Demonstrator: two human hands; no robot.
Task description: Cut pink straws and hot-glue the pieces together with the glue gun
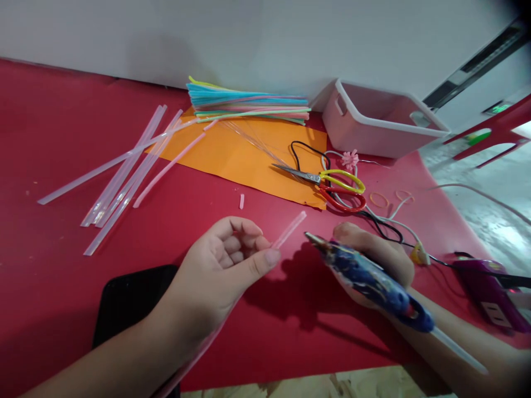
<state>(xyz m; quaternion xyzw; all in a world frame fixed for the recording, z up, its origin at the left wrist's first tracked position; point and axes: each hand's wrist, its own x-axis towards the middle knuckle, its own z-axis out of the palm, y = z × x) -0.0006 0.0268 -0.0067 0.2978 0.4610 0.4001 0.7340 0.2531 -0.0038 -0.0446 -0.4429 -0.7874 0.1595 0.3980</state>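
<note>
Left hand [224,262] pinches pink stem [289,230], free end toward 1 o'clock. Right hand [375,251] wraps glue gun [369,279], nozzle [314,239] toward 10 o'clock, near stem's end, not touching. Scissors [311,177] 1 o'clock from nozzle.

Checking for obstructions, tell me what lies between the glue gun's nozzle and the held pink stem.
Nothing: in the head view, only red tabletop shows in the gap between the nozzle and the pink stem.
</note>
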